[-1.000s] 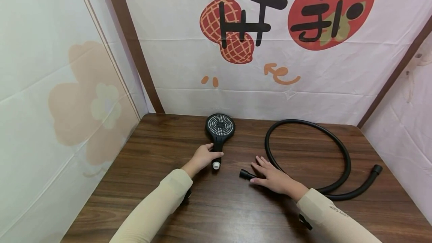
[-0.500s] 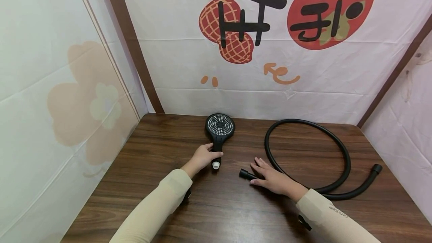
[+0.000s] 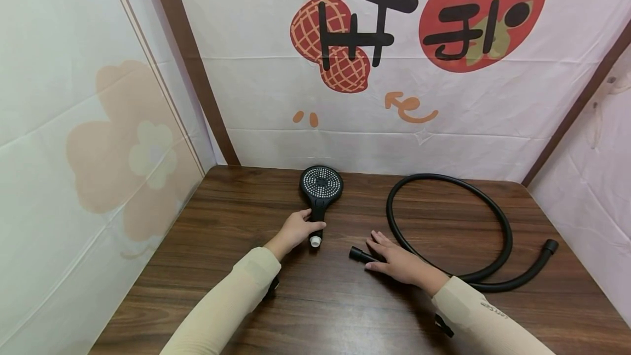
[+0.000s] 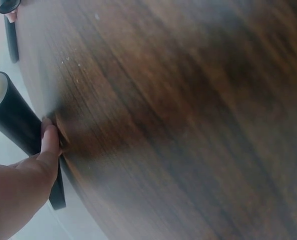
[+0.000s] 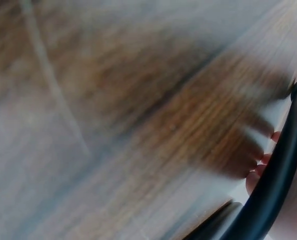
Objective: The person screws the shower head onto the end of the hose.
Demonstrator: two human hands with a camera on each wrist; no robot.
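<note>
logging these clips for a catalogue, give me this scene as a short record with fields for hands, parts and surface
left hand: grips the shower head
right hand: spread over the hose near one end
shower head: black, spray side up, white connector toward the person
hose: black, loosely looped
joined: no, parts lie apart
surface: brown wood-grain table
</note>
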